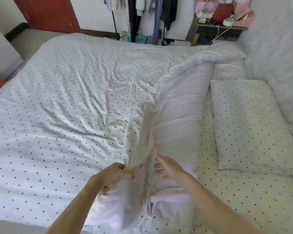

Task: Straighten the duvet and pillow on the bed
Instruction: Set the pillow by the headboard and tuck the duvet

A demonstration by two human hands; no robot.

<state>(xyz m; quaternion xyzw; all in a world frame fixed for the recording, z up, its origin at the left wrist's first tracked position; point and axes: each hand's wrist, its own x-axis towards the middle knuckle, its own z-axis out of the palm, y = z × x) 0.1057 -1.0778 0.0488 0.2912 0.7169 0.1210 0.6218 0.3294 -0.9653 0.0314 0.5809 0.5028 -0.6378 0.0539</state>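
Hands: my left hand [116, 173] is closed tight on a bunched edge of the duvet [71, 102], pinching the gathered fabric at the near side of the bed. My right hand [167, 168] is open, fingers spread, lying flat on the turned-back pale underside of the duvet, gripping nothing.

Duvet position: it covers most of the bed to my left, wrinkled through the middle. Its top edge is folded back in a thick roll [183, 105] that runs from my hands toward the far side.

Pillow position: the spotted pillow [249, 125] lies on the bare sheet [240, 196] to the right of the roll, near the padded headboard [276, 53], slightly askew to the bed edge.

Risk, one-sided pull: I hold the fabric at one gathered point only. If I tug from here, I judge the duvet drags diagonally and the centre wrinkles deepen rather than flatten.

Risk, roll over pillow: throwing the fold toward the headboard could bury the pillow or push it more crooked, since the two lie just beside each other.

Risk, far corner: the far end of the roll looks twisted, and a near-side pull may not undo it.

Risk, slipping cover: the loose cover may shift over its filling, leaving a lump.
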